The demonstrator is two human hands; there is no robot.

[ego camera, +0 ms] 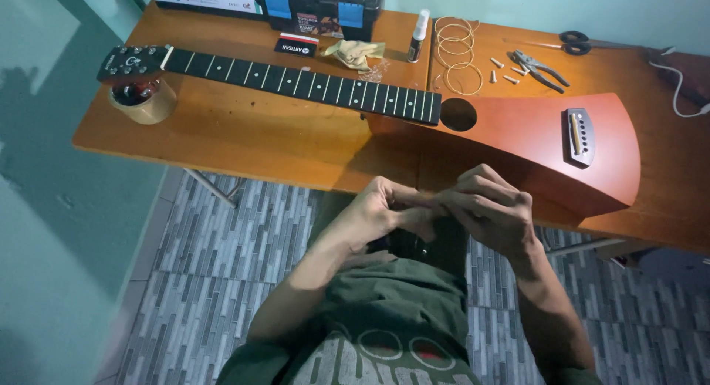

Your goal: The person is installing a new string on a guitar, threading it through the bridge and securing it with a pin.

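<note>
In the head view, the two hands meet in the lower middle of the frame, just in front of the near edge of the table (222, 144). The left hand (381, 211) and the right hand (492, 211) touch each other at the fingertips, and the fingers of both are curled tightly inward, as if pinching something very small between them; what they pinch is hidden, so I cannot tell if they really grasp a thing. Just above the hands, a stringless guitar (518, 133) with an orange-red, wedge-shaped body lies flat on the table, its body at the right of the frame. Its dark neck (303, 82) runs toward the upper left, and the headstock (133, 62) rests on a roll of tape (148, 104). The round sound hole (458, 114) and the grey bridge (580, 136) face up. In the upper middle of the frame, behind the guitar, are coiled strings (455, 48), a small spray bottle (418, 35), a crumpled cloth (355, 53) and a black toolbox with blue latches (318, 8). To the right of the strings lie some small pale pins (506, 68), pliers (538, 67) and scissors (566, 43). Below the hands is the green shirt (384, 311) of the person, over a grey tiled floor (200, 281).
</note>
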